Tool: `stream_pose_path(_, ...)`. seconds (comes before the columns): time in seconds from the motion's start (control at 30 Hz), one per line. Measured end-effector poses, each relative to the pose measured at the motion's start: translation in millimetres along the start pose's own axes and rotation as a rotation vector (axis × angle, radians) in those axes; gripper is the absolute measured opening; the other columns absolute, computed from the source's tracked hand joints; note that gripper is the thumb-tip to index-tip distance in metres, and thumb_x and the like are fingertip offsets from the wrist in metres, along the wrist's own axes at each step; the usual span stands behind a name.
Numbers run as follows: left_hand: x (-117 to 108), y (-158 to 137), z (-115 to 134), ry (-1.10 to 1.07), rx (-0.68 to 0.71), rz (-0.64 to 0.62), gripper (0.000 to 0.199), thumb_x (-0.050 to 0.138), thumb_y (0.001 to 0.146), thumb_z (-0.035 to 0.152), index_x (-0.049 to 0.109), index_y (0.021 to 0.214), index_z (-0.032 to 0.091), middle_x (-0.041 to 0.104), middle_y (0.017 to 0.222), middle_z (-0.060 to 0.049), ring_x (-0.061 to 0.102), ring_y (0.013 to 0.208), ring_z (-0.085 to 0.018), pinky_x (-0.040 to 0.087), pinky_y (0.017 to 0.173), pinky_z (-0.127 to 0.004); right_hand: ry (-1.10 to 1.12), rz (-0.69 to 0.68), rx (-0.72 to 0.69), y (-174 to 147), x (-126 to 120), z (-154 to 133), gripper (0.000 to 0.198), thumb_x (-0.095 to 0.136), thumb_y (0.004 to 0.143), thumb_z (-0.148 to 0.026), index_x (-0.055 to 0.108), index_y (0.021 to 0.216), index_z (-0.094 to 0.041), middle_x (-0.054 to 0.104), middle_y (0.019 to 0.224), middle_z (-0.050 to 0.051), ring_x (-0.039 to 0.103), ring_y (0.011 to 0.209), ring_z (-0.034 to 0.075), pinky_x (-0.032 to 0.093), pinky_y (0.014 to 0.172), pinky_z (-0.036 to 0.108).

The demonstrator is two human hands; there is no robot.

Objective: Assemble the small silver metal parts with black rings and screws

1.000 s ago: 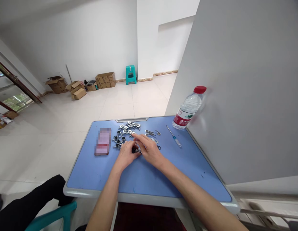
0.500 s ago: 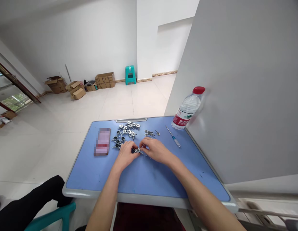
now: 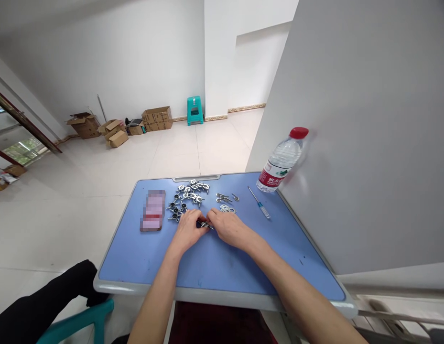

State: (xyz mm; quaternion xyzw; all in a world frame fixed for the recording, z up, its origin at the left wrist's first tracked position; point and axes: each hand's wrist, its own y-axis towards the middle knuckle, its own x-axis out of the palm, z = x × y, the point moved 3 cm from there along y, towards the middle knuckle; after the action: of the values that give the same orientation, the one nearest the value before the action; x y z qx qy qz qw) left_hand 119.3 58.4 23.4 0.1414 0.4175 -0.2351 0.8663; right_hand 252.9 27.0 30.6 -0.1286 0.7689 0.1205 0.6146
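The left hand pinches a small metal part with black on it between thumb and fingers, close above the middle of the blue worktop. The right hand meets it from the other side, its fingertips drawn close together at the part; whether they grip anything cannot be told. Both hands are well inside the light grey rim, with a broad stretch of blue surface running from them to the near edge and another reaching right of the right forearm.

Ahead, room is tighter. A cluster of silver fittings lies near the far edge, and several black-centred fittings sit just beside the left hand. Flat metal plates lie just beyond the right hand, with hooked metal pieces past them.

A screwdriver lies farther right, apart from the right hand. The water bottle stands at the far right corner, near the grey panel that borders the right edge. On the left, a phone, blurred out, lies inside the left edge, with a strip of blue between it and the black-centred fittings.
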Motion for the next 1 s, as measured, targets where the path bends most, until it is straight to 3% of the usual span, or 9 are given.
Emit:
stream_pose_path(0.37, -0.8, -0.6, 0.6, -0.018, 0.006, -0.010, 0.007, 0.061, 0.077, 0.014, 0.059, 0.077, 0.020, 0.064, 0.088, -0.001, 0.055, 0.090, -0.020, 0.040, 0.081, -0.033, 0.029, -0.026, -0.007, 0.4, 4.2, 1.3, 0.022, 0.045, 0.083, 0.000, 0.056, 0.092, -0.016, 0.064, 0.091, 0.010, 0.060, 0.068, 0.019, 0.037, 0.057, 0.028)
stream_pose_path(0.57, -1.2, -1.7, -0.3, -0.021, -0.006, 0.007, 0.005, 0.063, 0.077, 0.016, 0.059, 0.078, 0.020, 0.064, 0.089, -0.001, 0.054, 0.090, -0.020, 0.041, 0.080, -0.033, 0.422, 0.162, 0.033, -9.5, -14.5, 9.1, 0.017, 0.039, 0.095, -0.020, 0.053, 0.105, -0.019, 0.066, 0.094, 0.007, 0.061, 0.082, 0.019, 0.044, 0.071, 0.030)
stream_pose_path(0.7, -1.7, -1.7, -0.1, -0.030, -0.007, 0.000, 0.005, 0.063, 0.076, 0.017, 0.060, 0.078, 0.020, 0.064, 0.089, -0.001, 0.054, 0.090, -0.020, 0.041, 0.080, -0.033, 0.651, 0.257, 0.039, -12.4, -23.4, 11.0, 0.020, 0.035, 0.097, -0.026, 0.055, 0.099, -0.021, 0.063, 0.094, 0.004, 0.058, 0.083, 0.017, 0.046, 0.074, 0.031)
stream_pose_path(0.83, -2.0, -1.8, -0.3, -0.045, -0.015, -0.007, 0.005, 0.062, 0.077, 0.017, 0.060, 0.080, 0.020, 0.063, 0.088, -0.001, 0.054, 0.091, -0.020, 0.041, 0.084, -0.033, 0.792, 0.293, 0.004, -8.5, -20.4, 11.3, 0.026, 0.038, 0.097, -0.033, 0.061, 0.096, -0.021, 0.061, 0.089, 0.004, 0.057, 0.077, 0.015, 0.046, 0.069, 0.029)
stream_pose_path(1.0, -2.3, -1.8, 0.0, -0.053, -0.014, -0.011, 0.005, 0.062, 0.078, 0.018, 0.058, 0.079, 0.021, 0.062, 0.088, 0.000, 0.054, 0.091, -0.020, 0.041, 0.084, -0.033, 0.852, 0.324, 0.075, -8.0, -20.1, 11.2, 0.028, 0.037, 0.097, -0.039, 0.058, 0.100, -0.022, 0.057, 0.071, -0.001, 0.055, 0.067, 0.015, 0.044, 0.065, 0.028)
